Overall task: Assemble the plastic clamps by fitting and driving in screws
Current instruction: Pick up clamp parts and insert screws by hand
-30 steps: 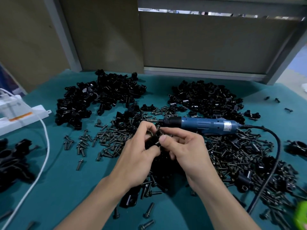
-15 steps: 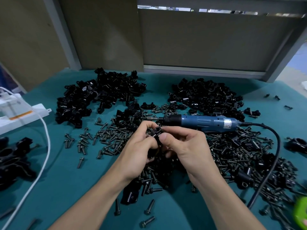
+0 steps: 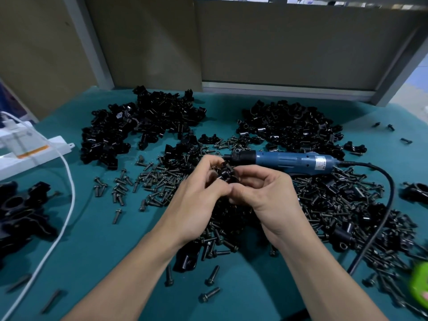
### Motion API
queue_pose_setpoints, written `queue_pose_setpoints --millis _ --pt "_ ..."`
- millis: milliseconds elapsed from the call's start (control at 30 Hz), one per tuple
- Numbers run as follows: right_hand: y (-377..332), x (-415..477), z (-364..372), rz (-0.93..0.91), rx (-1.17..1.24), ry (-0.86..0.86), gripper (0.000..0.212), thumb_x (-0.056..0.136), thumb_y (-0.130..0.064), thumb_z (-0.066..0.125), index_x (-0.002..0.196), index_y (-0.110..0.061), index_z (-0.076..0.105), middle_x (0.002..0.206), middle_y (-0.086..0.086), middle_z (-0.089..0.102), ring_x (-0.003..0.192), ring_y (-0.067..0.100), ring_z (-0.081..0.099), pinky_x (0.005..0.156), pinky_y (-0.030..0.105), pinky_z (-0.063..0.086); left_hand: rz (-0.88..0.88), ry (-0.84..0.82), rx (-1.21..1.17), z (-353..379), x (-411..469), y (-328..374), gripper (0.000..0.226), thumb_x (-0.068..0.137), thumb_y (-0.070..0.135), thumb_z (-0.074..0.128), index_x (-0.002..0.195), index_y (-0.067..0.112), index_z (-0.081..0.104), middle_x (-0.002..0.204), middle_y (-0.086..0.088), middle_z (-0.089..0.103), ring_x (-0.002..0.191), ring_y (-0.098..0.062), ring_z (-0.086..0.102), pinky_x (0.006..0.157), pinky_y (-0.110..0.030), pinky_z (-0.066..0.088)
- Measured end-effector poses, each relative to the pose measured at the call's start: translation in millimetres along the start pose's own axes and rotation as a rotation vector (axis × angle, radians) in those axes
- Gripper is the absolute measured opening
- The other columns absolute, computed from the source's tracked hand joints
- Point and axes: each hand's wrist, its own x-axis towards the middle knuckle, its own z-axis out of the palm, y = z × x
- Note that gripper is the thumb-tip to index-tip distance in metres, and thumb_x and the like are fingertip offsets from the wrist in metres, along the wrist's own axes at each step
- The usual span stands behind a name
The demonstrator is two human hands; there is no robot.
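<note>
The left hand (image 3: pixel 199 193) and right hand (image 3: pixel 266 193) hold one small black clamp (image 3: pixel 225 174) just in front of the blue screwdriver's (image 3: pixel 284 159) tip, their fingers (image 3: pixel 252 173) curled tightly around it. It looks light, stiff and smooth, so it could easily twist. It is best pinched by its outer sides.

My left hand (image 3: pixel 196 198) and right hand (image 3: pixel 268 193) pinch a clamp (image 3: pixel 225 174) between them above the screws (image 3: pixel 157 181) on the table (image 3: pixel 92 239). The screwdriver (image 3: pixel 289 159) lies just behind. Beyond it sit a left heap (image 3: pixel 143 121) and a right heap (image 3: pixel 291 126) of clamp parts.
</note>
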Motion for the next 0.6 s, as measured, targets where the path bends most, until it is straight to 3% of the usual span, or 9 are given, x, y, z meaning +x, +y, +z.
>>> queue_pose_setpoints --millis 100,233,400,500,600 --pt "1.2 2.1 -3.9 -0.045 -0.102 0.066 0.042 0.062 -0.015 0.096 0.101 -0.015 0.080 0.091 0.010 0.080 0.082 0.025 0.079 0.070 0.032 0.064 0.029 0.032 -0.051 2.3 1.7 -0.6 0.029 0.091 0.048 0.065 0.119 0.051 0.062 0.105 0.016 0.073 0.081 -0.002 0.067 0.068 -0.023 0.052" --pt "3.9 0.7 -3.0 -0.054 -0.170 0.063 0.043 0.058 -0.026 0.099 0.096 -0.020 0.080 0.087 0.006 0.081 0.078 0.026 0.079 0.070 0.032 0.063 0.012 0.080 -0.204 4.7 3.4 0.3 0.025 0.099 0.018 0.069 0.113 0.038 0.076 0.096 0.011 0.076 0.073 -0.007 0.062 0.057 -0.022 0.051" --pt "4.7 2.0 -2.8 -0.034 -0.205 0.058 0.054 0.050 -0.038 0.100 0.097 -0.020 0.080 0.088 0.007 0.080 0.080 0.030 0.079 0.079 0.047 0.065 -0.045 0.104 -0.373 5.4 2.8 5.6 0.023 0.086 0.027 0.075 0.107 0.031 0.081 0.103 -0.009 0.079 0.077 -0.011 0.065 0.057 -0.020 0.052" --pt "4.8 0.9 -1.8 -0.042 -0.243 0.064 0.059 0.047 -0.047 0.099 0.097 -0.022 0.080 0.089 0.003 0.081 0.080 0.025 0.079 0.079 0.044 0.065 -0.050 0.107 -0.388 4.4 3.0 7.6 0.028 0.077 0.033 0.075 0.105 0.031 0.083 0.104 -0.009 0.080 0.080 -0.015 0.067 0.058 -0.020 0.053" --pt "4.8 -0.1 1.0 -0.059 -0.281 0.050 0.051 0.051 -0.046 0.098 0.094 -0.025 0.080 0.088 -0.004 0.081 0.079 0.017 0.079 0.073 0.031 0.064 -0.045 0.120 -0.391 2.6 3.4 7.4 0.025 0.076 0.035 0.076 0.100 0.034 0.083 0.101 -0.006 0.081 0.081 -0.017 0.069 0.057 -0.020 0.054"
